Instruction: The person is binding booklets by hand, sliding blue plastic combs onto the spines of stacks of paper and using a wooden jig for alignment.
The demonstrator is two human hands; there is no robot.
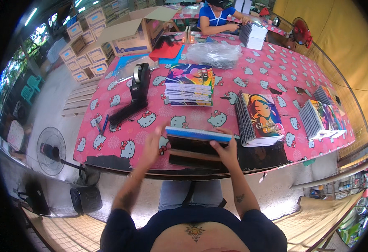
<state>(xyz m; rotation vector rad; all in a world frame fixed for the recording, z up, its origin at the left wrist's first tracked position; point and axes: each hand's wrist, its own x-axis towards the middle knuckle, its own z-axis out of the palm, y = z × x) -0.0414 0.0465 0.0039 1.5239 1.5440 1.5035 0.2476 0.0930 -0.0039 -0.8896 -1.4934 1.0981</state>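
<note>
My right hand (227, 153) grips the right end of a dark-covered notebook (196, 145), thumb on its dark face. A blue and white page edge runs along its far side. It is tipped up at the table's near edge, and whether it is one book or a small stack I cannot tell. My left hand (152, 147), slightly blurred, is beside its left end with fingers stretched out and nothing in them. A stack of colourful spiral notebooks (260, 117) stands right of my right hand. Another stack (190, 86) lies farther off, ahead of both hands.
Left of centre are a black tape dispenser (140, 82), loose black binding coils (127, 111) and blue-handled pliers (105, 124). More notebooks (322, 119) stand at the right. Clear plastic (215, 55) and a large carton (135, 35) lie beyond. A co-worker (219, 19) handles notebooks across the table.
</note>
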